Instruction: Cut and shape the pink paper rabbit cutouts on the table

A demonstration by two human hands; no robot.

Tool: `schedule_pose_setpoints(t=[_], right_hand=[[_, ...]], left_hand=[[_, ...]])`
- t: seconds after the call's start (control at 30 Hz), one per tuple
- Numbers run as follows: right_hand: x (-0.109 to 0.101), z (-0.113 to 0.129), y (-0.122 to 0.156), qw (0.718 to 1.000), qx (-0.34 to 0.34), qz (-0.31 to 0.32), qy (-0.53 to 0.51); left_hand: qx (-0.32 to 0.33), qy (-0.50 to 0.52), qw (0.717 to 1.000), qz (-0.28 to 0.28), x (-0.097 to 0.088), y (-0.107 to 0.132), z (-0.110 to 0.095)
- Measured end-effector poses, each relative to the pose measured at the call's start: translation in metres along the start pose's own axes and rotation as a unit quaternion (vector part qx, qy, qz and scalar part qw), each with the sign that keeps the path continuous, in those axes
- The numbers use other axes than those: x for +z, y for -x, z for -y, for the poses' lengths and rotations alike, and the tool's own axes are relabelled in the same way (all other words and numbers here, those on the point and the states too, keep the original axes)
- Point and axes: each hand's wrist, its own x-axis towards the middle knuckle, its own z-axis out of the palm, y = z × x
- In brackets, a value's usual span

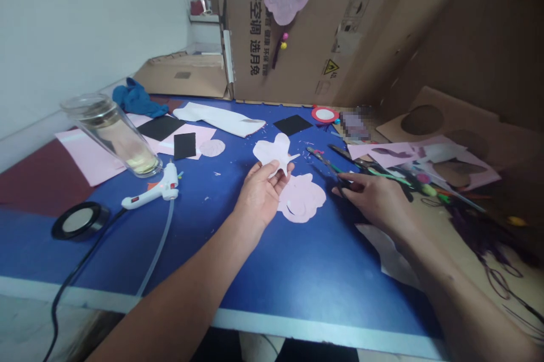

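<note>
Pinched between the thumb and fingers of my left hand (261, 195) is a pale pink paper cutout (272, 149) with rounded lobes and a thin pointed strip at its right. Below it, a larger pink flower-shaped paper cutout (304, 199) lies on the blue table, with a curved slit in it. My right hand (376, 195) is closed on a pair of scissors (325, 161), whose blades point away to the upper left, apart from the paper. The scissor handles are mostly hidden by my fingers. A pale paper offcut (389, 257) lies under my right forearm.
To the left are a white glue gun (153, 189) with its cord, a roll of black tape (80, 220) and a glass bottle (114, 135). Black paper squares (293, 124) and a blue cloth (138, 100) lie behind. Cardboard (293, 67) stands at the back; craft scraps crowd the right.
</note>
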Motion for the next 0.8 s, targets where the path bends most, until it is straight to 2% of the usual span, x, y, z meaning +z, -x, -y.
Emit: schedule_pose_setpoints(t=[0.1,0.4,0.53,0.7,0.8], right_hand=[[-0.003,-0.003,0.000,0.999,0.009,-0.013,0.041],[-0.005,0.002,0.000,0.999,0.020,-0.033,0.036],[-0.008,0.013,0.002,0.999,0.028,-0.029,-0.033],[-0.011,0.025,0.008,0.980,0.015,0.047,-0.191],[-0.010,0.026,0.012,0.971,-0.016,0.093,-0.218]], left_hand=[[0.000,0.001,1.000,0.006,-0.002,-0.002,0.000],[0.001,-0.001,1.000,0.020,-0.007,-0.007,0.001],[0.014,-0.006,0.999,0.031,-0.007,-0.008,0.000],[0.021,-0.008,1.000,0.021,-0.007,-0.013,-0.005],[0.040,-0.020,0.999,0.014,-0.007,-0.014,-0.010]])
